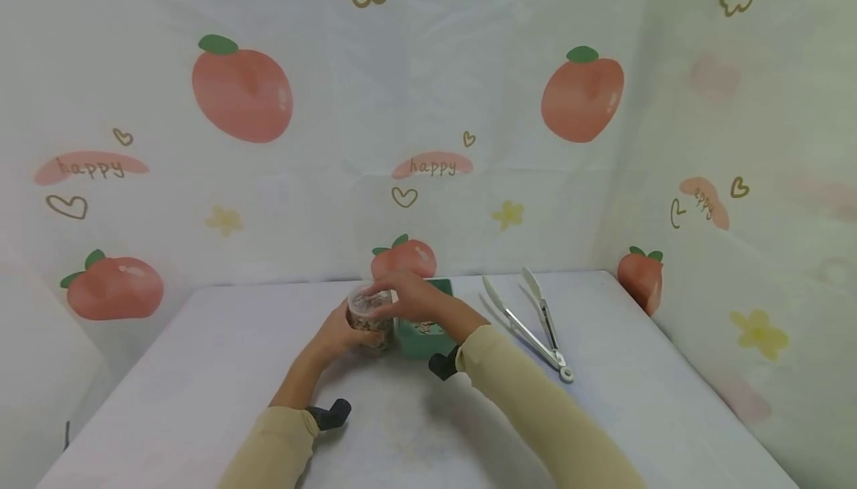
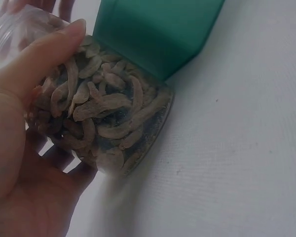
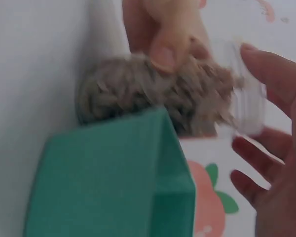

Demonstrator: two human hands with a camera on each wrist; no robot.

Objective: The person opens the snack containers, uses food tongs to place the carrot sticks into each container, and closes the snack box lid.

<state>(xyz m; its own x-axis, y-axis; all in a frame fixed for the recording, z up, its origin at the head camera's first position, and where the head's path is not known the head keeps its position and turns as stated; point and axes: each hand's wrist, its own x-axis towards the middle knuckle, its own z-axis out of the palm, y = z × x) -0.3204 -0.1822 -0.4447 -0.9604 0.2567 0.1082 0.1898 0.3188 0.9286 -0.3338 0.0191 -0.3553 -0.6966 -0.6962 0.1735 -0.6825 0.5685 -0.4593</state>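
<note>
A clear plastic jar [image 2: 106, 106] filled with dried, curved brownish pieces stands on the table. My left hand [image 1: 340, 334] grips it around the side, with the thumb across the front in the left wrist view. Over the jar's top is my right hand [image 1: 413, 297], its thumb and fingers about the clear lid [image 3: 250, 108] on opposite sides. Right beside the jar sits a green box [image 1: 423, 347], partly covered by the right hand and forearm. Some small pieces show inside the box in the head view, too small to identify.
Silver tongs [image 1: 559, 361] with pale tips lie spread apart to the right of the box. A white cloth covers the table [image 1: 221, 370]. Behind and to the right rise fruit-printed sheets [image 1: 321, 199], close to the table's edges.
</note>
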